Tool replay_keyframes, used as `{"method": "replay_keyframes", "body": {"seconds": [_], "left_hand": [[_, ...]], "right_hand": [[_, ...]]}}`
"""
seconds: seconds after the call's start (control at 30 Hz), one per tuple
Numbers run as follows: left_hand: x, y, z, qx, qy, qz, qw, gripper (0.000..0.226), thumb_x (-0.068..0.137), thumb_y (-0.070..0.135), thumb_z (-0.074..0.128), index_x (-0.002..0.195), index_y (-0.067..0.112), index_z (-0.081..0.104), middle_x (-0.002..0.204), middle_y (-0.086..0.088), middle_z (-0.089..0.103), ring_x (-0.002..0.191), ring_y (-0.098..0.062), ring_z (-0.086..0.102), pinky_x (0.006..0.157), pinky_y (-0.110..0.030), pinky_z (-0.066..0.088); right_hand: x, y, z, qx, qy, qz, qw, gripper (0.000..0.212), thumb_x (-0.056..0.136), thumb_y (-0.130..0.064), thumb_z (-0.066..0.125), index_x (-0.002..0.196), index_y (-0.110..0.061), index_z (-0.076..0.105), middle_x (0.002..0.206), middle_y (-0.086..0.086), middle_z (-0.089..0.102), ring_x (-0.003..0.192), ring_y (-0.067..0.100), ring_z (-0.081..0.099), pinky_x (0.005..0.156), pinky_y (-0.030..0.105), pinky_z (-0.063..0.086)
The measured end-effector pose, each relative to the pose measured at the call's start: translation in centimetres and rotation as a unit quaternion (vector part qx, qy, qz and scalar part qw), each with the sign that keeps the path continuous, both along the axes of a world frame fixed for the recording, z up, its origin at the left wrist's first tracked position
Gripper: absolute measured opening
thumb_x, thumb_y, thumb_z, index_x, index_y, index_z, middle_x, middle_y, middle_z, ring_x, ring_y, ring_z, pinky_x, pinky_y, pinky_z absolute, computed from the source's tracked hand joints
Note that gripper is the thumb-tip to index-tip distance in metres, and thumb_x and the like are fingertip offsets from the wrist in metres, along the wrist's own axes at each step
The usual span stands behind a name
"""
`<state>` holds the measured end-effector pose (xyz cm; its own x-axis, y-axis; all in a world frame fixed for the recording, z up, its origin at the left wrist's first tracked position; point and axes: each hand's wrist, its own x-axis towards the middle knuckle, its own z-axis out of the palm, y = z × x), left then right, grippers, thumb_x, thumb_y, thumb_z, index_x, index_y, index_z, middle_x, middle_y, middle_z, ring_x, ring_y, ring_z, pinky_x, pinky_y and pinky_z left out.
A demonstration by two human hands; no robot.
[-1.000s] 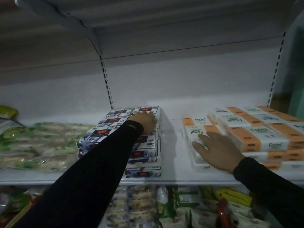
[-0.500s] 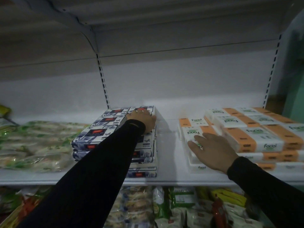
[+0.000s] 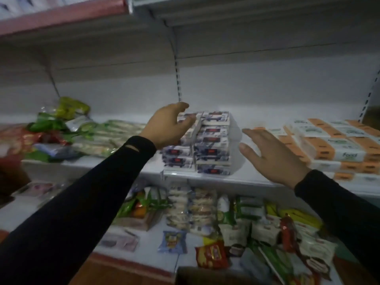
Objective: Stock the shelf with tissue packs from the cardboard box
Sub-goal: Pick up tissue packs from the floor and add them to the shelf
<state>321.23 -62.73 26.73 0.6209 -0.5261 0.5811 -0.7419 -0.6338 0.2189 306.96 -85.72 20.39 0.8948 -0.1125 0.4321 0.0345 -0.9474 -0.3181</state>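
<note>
A stack of blue-and-white tissue packs (image 3: pixel 211 145) stands on the white shelf (image 3: pixel 205 177) in the middle. My left hand (image 3: pixel 166 126) hovers at the stack's upper left corner with relaxed, slightly curved fingers and holds nothing. To the right of the stack my right hand (image 3: pixel 271 155) floats with fingers spread, apart from the packs. Orange-and-white tissue packs (image 3: pixel 329 147) lie stacked at the right of the same shelf. The cardboard box does not show clearly.
Green and red snack bags (image 3: pixel 67 132) are piled on the shelf's left part. The lower shelf (image 3: pixel 174 262) carries many mixed snack packets. Another shelf (image 3: pixel 67 11) with a red edge hangs overhead. A perforated upright (image 3: pixel 177 79) runs up the back wall.
Both hands have lifted off the packs: the left came off the blue stack's top, the right off the orange packs. The view has pulled back and tilted down, showing the lower shelf.
</note>
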Motion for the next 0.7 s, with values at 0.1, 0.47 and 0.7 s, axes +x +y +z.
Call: {"method": "replay_keyframes", "body": {"seconds": [0.1,0.47,0.7], "left_hand": [[-3.4,7.6,-2.8,-0.030,0.023,0.027,0.999,0.053,0.095,0.049,0.049,0.137,0.017,0.051,0.135,-0.001,0.056,0.121,-0.017,0.053,0.090,-0.025,0.040],[-6.3,31.4,-24.8,-0.020,0.247,0.236,0.940,0.056,0.097,0.051,0.044,0.141,0.018,0.044,0.142,-0.004,0.048,0.123,-0.019,0.049,0.101,-0.032,0.039],[-5.3,39.3,-42.7,0.008,0.438,0.340,0.832,0.057,0.095,0.052,0.045,0.142,0.020,0.041,0.140,-0.008,0.047,0.118,-0.025,0.051,0.095,-0.032,0.039]], "right_hand": [[-1.1,5.0,-0.4,0.003,-0.012,0.044,0.999,0.071,0.091,-0.062,0.028,0.150,-0.023,0.032,0.154,0.002,0.034,0.140,0.017,0.031,0.105,0.022,0.023],[6.0,24.4,-14.0,-0.015,0.142,0.216,0.966,0.067,0.093,-0.062,0.034,0.145,-0.020,0.041,0.146,0.004,0.040,0.133,0.019,0.039,0.101,0.019,0.026],[12.5,34.9,-29.8,-0.007,0.296,0.298,0.908,0.056,0.095,-0.048,0.048,0.142,-0.019,0.046,0.141,0.002,0.046,0.129,0.015,0.045,0.100,0.014,0.026]]}}
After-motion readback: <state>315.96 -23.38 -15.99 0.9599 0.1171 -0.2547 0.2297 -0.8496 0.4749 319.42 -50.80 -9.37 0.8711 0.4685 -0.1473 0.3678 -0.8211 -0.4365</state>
